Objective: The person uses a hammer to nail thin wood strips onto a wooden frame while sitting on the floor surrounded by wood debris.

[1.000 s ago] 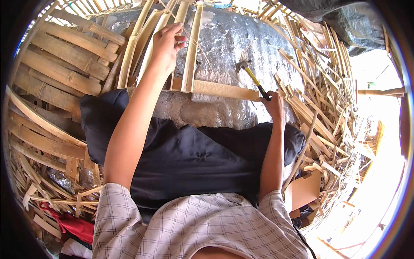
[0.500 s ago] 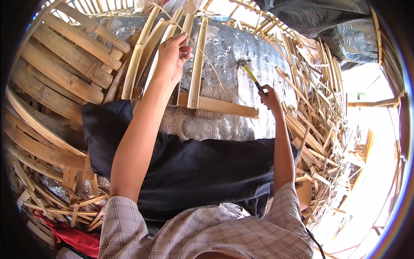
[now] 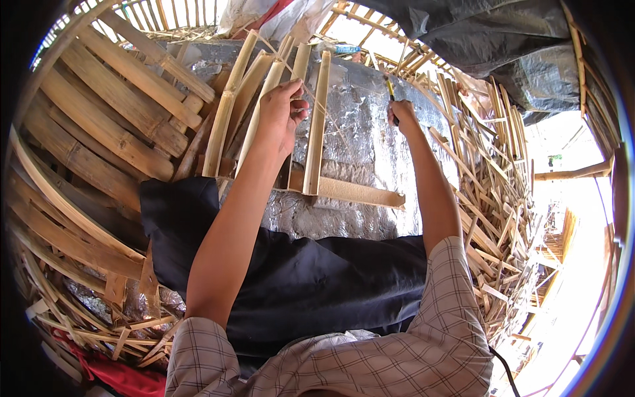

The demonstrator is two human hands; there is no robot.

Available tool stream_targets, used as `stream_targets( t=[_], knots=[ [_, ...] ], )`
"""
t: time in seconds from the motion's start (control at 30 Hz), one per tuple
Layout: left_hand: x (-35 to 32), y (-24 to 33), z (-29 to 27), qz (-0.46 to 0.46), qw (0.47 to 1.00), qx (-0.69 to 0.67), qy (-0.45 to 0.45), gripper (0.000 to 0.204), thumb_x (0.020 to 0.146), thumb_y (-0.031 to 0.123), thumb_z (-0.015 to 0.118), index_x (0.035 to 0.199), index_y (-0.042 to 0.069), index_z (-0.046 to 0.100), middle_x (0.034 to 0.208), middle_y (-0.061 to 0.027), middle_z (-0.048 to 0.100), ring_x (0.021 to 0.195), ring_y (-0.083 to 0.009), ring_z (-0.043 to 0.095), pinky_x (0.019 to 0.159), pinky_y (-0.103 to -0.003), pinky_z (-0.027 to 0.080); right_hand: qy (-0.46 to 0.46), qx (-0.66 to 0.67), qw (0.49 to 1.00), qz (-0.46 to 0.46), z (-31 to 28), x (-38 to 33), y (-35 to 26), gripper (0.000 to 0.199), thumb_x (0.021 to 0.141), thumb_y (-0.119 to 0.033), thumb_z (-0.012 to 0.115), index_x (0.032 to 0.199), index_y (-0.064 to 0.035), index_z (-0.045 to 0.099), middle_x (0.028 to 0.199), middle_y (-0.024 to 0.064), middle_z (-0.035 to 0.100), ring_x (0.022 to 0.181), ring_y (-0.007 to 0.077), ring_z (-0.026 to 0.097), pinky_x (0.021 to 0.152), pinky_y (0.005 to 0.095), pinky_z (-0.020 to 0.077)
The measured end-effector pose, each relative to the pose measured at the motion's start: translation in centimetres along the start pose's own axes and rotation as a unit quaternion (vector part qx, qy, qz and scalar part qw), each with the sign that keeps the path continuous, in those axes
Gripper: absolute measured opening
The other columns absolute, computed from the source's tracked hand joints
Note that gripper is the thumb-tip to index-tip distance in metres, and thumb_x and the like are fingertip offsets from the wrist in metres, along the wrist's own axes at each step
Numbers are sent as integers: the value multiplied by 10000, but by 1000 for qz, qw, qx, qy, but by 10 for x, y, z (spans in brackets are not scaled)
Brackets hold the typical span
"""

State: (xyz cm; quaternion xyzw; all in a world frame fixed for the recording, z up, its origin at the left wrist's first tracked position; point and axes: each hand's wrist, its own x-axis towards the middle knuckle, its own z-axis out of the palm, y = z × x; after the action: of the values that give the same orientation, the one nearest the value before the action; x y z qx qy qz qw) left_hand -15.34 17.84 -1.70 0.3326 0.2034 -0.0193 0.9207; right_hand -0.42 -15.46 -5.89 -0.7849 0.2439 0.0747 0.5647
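Note:
My left hand (image 3: 281, 118) is raised over a row of split bamboo slats, its fingers pinched on a thin bamboo strip (image 3: 270, 47) that slants down to the right. One slat (image 3: 319, 126) stands just right of that hand, lying over a flat bamboo crosspiece (image 3: 360, 192). My right hand (image 3: 402, 114) is wrapped round the dark grip of a hammer (image 3: 391, 88) with a yellow-and-black handle. The hammer points away from me, and its head is small and hard to make out over the silver sheeting (image 3: 367, 106).
Wide bamboo slats (image 3: 99, 126) form a curved frame on the left. Loose bamboo offcuts (image 3: 493, 185) pile up on the right. Dark cloth (image 3: 331, 284) covers my lap. Black plastic sheeting (image 3: 489, 40) hangs at the upper right, and red cloth (image 3: 119, 377) lies at lower left.
My right hand has moved farther away and slightly left with the hammer. The whole view has shifted, so the slats and my left hand sit lower and more to the right.

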Motion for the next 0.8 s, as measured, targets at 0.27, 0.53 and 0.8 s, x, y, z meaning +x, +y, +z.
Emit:
stream_targets(
  t=[0.27,0.53,0.8],
  knots=[
    [-2,-6,4,7,1000,-1,0,168,928,207,722,863,79,634,751,-9,601,630,-117,574,602,-262,464,-136,277,951,14,-27,-56,7,223,945,-18,616,847,-83,426,621,-42,360,472,39,345,390,185,256],
    [-16,-45,18,-70,980,178,-56,127,938,154,669,948,42,611,797,-44,637,638,-126,630,592,-265,515,-6,-333,923,-192,-113,-100,87,224,856,-105,760,970,-56,573,639,39,567,535,129,542,457,311,389],
    [-28,-67,22,-41,939,310,-140,123,959,87,628,978,-29,591,841,-92,652,712,-166,715,628,-290,594,-10,-433,881,-193,-142,-167,134,125,968,-98,625,1067,-22,625,782,140,659,691,257,635,668,402,491]
  ],
)
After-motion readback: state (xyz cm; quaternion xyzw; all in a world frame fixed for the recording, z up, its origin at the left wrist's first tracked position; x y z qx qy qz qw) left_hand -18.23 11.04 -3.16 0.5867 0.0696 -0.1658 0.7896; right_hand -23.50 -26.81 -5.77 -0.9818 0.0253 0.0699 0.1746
